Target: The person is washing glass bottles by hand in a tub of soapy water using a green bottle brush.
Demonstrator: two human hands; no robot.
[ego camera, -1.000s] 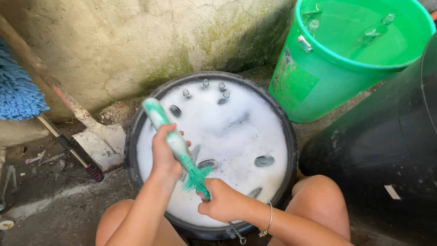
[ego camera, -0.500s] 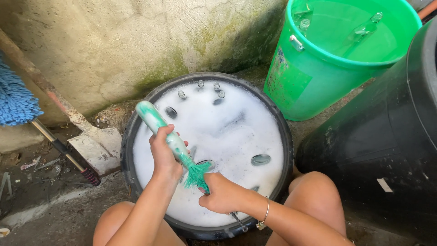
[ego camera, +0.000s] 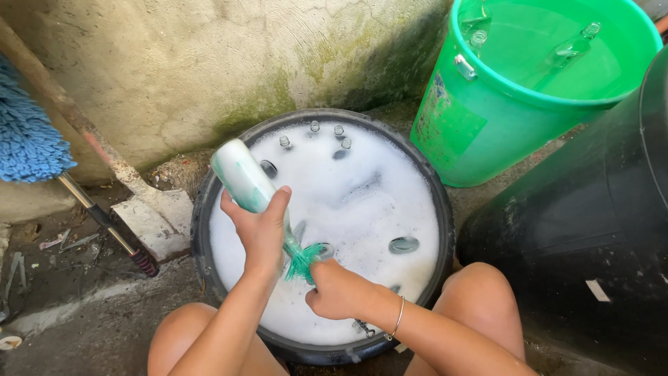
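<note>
— Rough concrete wall (ego camera: 209, 63) and bare ground frame the scene; what sits at the centre?

— One round black basin (ego camera: 445, 230) on the ground, filled with white suds, several small glass bottles (ego camera: 403, 244) bobbing in the foam toward its far rim.

— And the hands?

— Left hand (ego camera: 261, 233) is wrapped around a glass bottle (ego camera: 243, 181), tilted over the middle of the basin, neck pointing down toward the near rim. Right hand (ego camera: 341, 291) is closed on a green bottle brush (ego camera: 303, 261), its bristles at the bottle's mouth.

— What surrounds it?

— Green bucket (ego camera: 473, 125) of water with bottles inside stands beyond the basin's right rim; a black drum (ego camera: 591, 209) stands farther right; a blue mop (ego camera: 28, 139) and a trowel (ego camera: 149, 212) lie left.
</note>
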